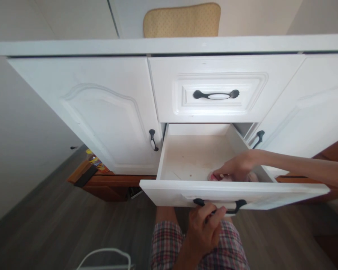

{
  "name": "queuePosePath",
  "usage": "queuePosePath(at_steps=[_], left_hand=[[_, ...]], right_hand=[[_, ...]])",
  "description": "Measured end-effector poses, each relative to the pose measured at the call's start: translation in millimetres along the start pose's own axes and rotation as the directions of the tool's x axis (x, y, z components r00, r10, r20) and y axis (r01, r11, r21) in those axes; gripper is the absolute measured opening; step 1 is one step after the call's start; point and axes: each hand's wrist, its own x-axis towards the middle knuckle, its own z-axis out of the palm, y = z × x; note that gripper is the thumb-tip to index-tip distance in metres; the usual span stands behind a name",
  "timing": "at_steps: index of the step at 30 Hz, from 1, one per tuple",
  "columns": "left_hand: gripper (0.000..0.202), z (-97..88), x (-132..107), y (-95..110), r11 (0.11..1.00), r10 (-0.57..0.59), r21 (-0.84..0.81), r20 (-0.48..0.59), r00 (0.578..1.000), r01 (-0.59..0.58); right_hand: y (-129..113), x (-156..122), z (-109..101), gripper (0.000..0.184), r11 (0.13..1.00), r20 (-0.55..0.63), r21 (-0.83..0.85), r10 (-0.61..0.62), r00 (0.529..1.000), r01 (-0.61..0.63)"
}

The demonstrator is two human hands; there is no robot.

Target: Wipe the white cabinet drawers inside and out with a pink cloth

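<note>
A white drawer (195, 150) is pulled out of the cabinet. My left hand (204, 228) has its fingers wrapped round the black drawer handle (236, 206) on its front. Inside the drawer, near its front right, my right hand (239, 165) reaches down with its fingers bent. A small pink and pale thing (212, 177) shows at its fingertips. Beside the wrist, a pale rounded thing (252, 177) is partly visible. The drawer front hides the lower part of the right hand and whatever lies under it. A few small specks dot the drawer floor.
Above is a shut drawer with a black and white handle (216, 95). Cabinet doors (112, 123) flank it. A beige dotted padded piece (183, 22) stands beyond the countertop edge (87, 47). A bottle (97, 161) with a yellow cap sits low left on brown wood.
</note>
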Motion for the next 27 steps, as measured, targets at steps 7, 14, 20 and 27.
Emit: queuePosePath(at_steps=[7, 14, 20, 27], left_hand=[[0.035, -9.8, 2, -1, 1.0, -0.01, 0.01, 0.058, 0.998, 0.009], [0.04, 3.6, -10, 11, 0.99, -0.138, -0.045, -0.023, 0.99, 0.137], [0.042, 12.2, -12, 11, 0.991, -0.134, -0.008, -0.083, 0.987, 0.134], [0.038, -7.3, 1, 8, 0.998, -0.063, -0.001, 0.066, 0.996, 0.063]], right_hand=[[-54, 76, 21, 0.056, 0.818, -0.376, 0.142, -0.476, 0.795, 0.558], [-86, 108, 21, 0.022, 0.595, -0.332, -0.315, -0.799, 0.502, 0.739], [-60, 141, -38, 0.024, 0.021, 0.021, -0.994, -0.927, 0.374, 0.107], [-37, 148, -109, 0.045, -0.063, -0.034, -0.989, -0.79, 0.612, -0.136]])
